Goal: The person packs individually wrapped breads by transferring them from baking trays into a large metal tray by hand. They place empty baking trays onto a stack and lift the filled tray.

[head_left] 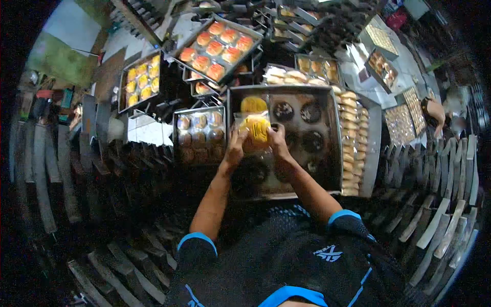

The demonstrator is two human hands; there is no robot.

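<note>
Between my two hands is a yellow-topped bun [257, 129] with dark stripes, inside a clear plastic bag. My left hand [235, 146] grips its left side, and my right hand [277, 140] pinches the bag on the right, with the fingers closed. They hold it above a large dark baking tray [328, 148]. Just beyond it, a second yellow bun [253, 104] sits in the tray's far left part. Round dark marks cover the tray's bottom; the part under my hands is hidden.
Left of the tray stands a smaller tray of wrapped buns [200, 122]. Beyond are a tray of orange-topped buns [215, 48] and a tray of yellow-topped buns [143, 79]. Rows of packed bread [353, 143] line the right side. Another person's arm [433, 112] shows far right.
</note>
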